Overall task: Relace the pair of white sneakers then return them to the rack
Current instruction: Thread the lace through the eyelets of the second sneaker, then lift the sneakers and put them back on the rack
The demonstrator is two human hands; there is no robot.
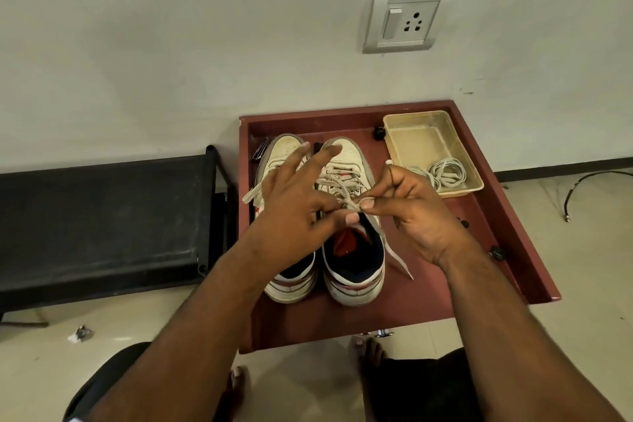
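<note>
Two worn white leather sneakers (pixel 352 250) stand side by side on a red desk (pixel 428 295) with a raised rim. The right hand (pixel 416 212) pinches the flat woven lace (pixel 346 197) above the right sneaker. The left hand (pixel 296 205) pinches the same lace, other fingers spread straight. A beige plastic tray (pixel 404 122) holds a coiled lace.

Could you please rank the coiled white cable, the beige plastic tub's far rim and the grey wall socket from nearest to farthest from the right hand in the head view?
From the right hand:
1. Coiled white cable, just beyond, in the tub.
2. Beige plastic tub's far rim, farther back.
3. Grey wall socket, up on the wall.
</note>
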